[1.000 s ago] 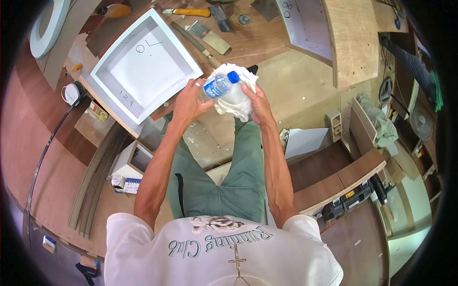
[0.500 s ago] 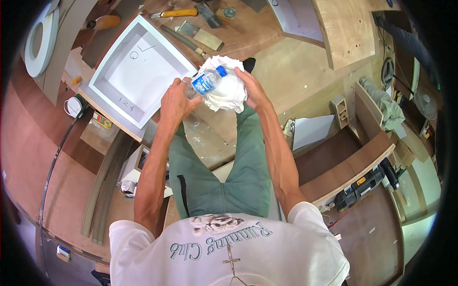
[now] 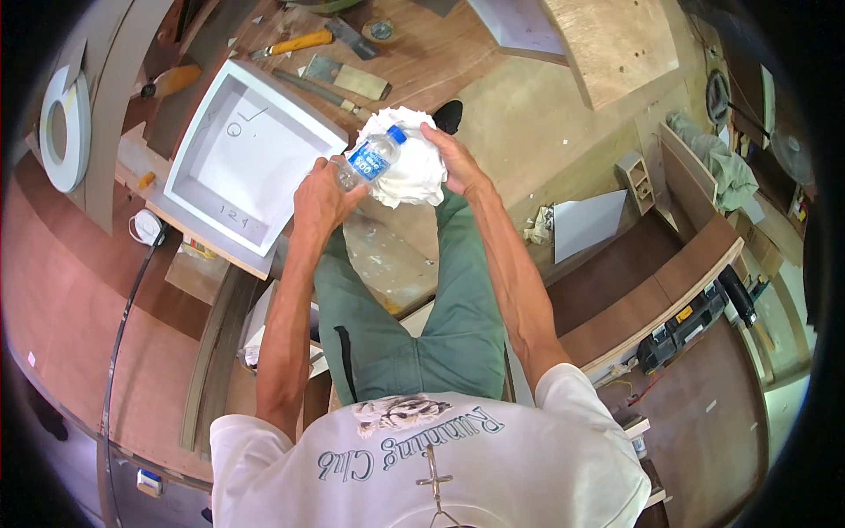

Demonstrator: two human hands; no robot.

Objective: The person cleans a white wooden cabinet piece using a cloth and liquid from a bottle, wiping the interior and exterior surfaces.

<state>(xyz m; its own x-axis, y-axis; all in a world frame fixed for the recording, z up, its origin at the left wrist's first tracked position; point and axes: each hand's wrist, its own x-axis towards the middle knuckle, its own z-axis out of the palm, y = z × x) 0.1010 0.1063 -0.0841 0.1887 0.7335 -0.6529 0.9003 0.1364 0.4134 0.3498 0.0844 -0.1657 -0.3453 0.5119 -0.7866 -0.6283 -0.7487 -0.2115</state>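
Toward twelve o'clock, the left hand (image 3: 320, 197) is gripping a still-capped bottle (image 3: 369, 161) over a bunched white cloth (image 3: 415, 178), whose three-o'clock edge the right hand (image 3: 459, 165) is pinching.

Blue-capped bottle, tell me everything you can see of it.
The bottle looks like clear plastic, with a blue label and its blue cap on. Its cap end points toward the picture's upper right, overlapping the white cloth in view; contact is unclear. The left hand grips its lower end.
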